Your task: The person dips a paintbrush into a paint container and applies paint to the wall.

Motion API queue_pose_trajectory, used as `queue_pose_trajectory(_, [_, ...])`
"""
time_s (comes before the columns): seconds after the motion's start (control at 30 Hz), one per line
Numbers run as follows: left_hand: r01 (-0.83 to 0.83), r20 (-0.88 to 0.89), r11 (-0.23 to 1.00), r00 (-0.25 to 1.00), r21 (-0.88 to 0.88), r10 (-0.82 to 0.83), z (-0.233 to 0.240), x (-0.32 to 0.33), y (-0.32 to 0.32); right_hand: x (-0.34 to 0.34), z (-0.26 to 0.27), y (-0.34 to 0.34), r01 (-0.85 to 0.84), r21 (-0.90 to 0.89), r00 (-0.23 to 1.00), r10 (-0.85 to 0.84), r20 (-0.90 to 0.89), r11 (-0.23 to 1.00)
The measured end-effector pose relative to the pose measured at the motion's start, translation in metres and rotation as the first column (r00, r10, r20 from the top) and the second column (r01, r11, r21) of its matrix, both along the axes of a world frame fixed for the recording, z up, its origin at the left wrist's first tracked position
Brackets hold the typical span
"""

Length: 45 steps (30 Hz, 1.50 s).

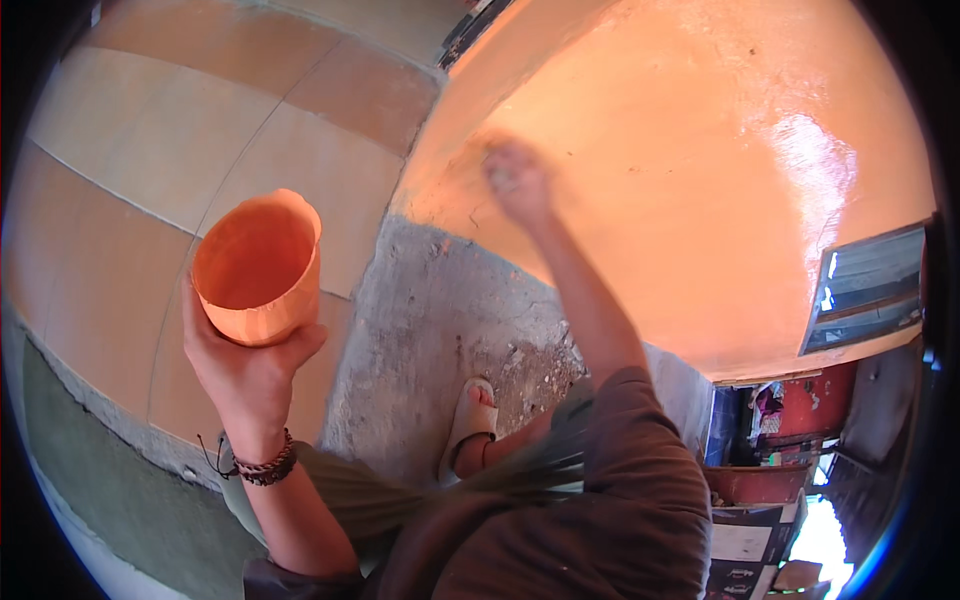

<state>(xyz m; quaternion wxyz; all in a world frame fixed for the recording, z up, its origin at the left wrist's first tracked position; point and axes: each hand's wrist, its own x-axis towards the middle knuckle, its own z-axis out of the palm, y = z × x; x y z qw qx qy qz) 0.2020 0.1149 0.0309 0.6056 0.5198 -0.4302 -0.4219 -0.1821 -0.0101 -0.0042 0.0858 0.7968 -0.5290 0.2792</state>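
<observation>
My left hand (251, 360) holds an orange cup-like container (259, 319) around its lower part, thumb on the right side. Its rim is uneven, and the inside looks orange; how much it contains is unclear. A leather-like bracelet (266, 461) circles the left wrist. My right hand (519, 180), blurred by motion, is raised before the lower part of an orange-painted wall (660, 202). The fingers look curled, but blur hides whether anything is in them. Bare grey surface (450, 277) borders the ragged lower edge of the orange paint.
Large tan floor tiles (142, 300) lie to the left. My sandalled foot (476, 409) rests on the grey floor beside crumbled debris (536, 371). At right are a glazed window (866, 289) and red furniture (814, 405). The wall has a bright glossy patch (814, 172).
</observation>
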Motion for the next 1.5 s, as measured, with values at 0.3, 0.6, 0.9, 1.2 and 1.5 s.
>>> queue_pose_trajectory(0.3, [-0.011,0.043,0.996,0.999,0.086,0.007,-0.007,0.001,-0.002,0.030,0.046,0.002,-0.021,-0.598,0.938,-0.190,-0.289,0.801])
queue_pose_trajectory(0.6, [0.034,0.055,0.999,0.998,0.038,-0.036,-0.009,-0.006,-0.006,0.029,-0.126,-0.001,-0.009,0.099,0.982,0.027,-0.187,0.995])
queue_pose_trajectory(0.9, [0.057,0.042,0.995,0.997,0.085,-0.061,-0.011,-0.008,-0.013,0.050,-0.001,0.014,0.030,-0.447,0.991,-0.086,-0.105,0.894])
queue_pose_trajectory(1.2, [0.049,0.077,0.998,0.996,0.037,-0.051,-0.020,-0.003,-0.010,0.067,-0.077,0.024,0.048,-0.077,0.983,-0.060,-0.176,0.996])
queue_pose_trajectory(1.5, [0.066,0.033,0.994,0.997,0.082,-0.069,-0.012,-0.010,-0.010,0.021,-0.143,0.021,0.069,-0.101,0.891,-0.107,-0.441,0.992])
